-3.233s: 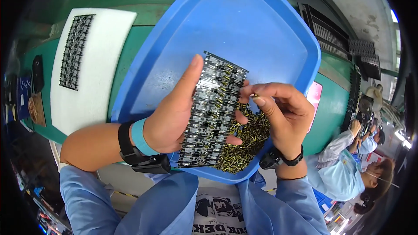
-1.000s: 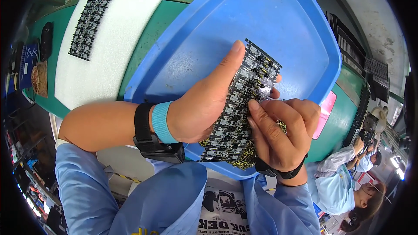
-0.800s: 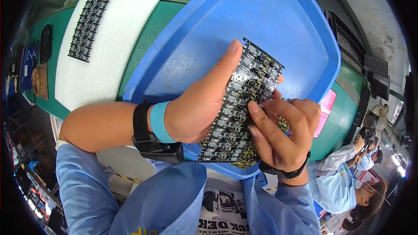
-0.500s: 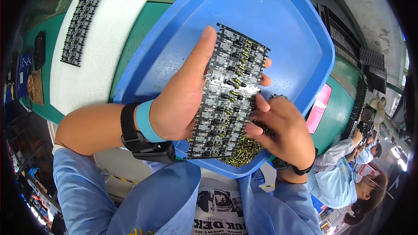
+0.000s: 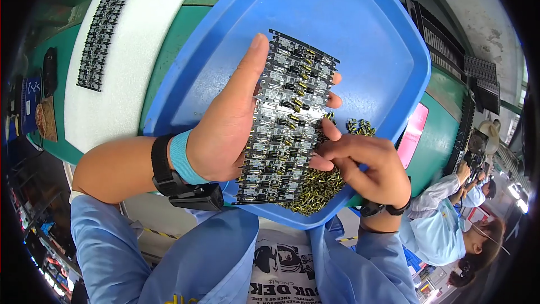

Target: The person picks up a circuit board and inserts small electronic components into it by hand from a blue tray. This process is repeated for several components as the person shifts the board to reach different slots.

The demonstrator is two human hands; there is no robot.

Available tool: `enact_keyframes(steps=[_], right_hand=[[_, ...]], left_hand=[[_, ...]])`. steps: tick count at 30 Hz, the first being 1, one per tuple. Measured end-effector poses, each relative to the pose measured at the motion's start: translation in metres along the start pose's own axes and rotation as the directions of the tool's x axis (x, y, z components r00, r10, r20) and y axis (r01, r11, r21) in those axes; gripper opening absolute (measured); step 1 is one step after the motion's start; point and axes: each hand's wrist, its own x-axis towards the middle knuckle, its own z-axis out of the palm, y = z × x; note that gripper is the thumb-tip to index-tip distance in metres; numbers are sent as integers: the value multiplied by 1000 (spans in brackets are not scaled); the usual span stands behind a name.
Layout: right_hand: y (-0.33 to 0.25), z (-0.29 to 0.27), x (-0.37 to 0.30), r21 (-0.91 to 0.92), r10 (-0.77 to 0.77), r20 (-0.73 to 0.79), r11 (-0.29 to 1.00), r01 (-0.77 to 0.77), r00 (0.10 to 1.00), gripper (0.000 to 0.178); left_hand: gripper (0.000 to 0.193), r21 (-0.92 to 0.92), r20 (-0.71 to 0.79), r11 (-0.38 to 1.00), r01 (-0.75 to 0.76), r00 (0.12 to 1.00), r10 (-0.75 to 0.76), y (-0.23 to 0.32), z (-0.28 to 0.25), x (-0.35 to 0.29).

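Gripping a PCB panel (image 5: 287,118) upright, left hand (image 5: 228,129) faces its parts toward right hand (image 5: 365,163), whose fingers pinch at its edge above loose parts (image 5: 315,188) in the blue tray (image 5: 236,34).

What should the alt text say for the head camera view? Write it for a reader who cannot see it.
A person's left hand holds a black circuit board panel upright over a blue plastic tray, while the right hand pinches at the panel's edge above a heap of small brass-coloured components. Another panel lies on a white foam sheet to the left.
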Motion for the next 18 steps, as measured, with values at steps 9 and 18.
enact_keyframes(steps=[9,18], right_hand=[[11,3,-2,586,230,-40,793,-164,972,19],[0,11,8,662,252,-272,749,-10,929,20]], left_hand=[[93,-5,-48,1000,-4,999,3,-2,5,-2],[92,-4,-79,1000,-10,997,10,1,4,-1]])
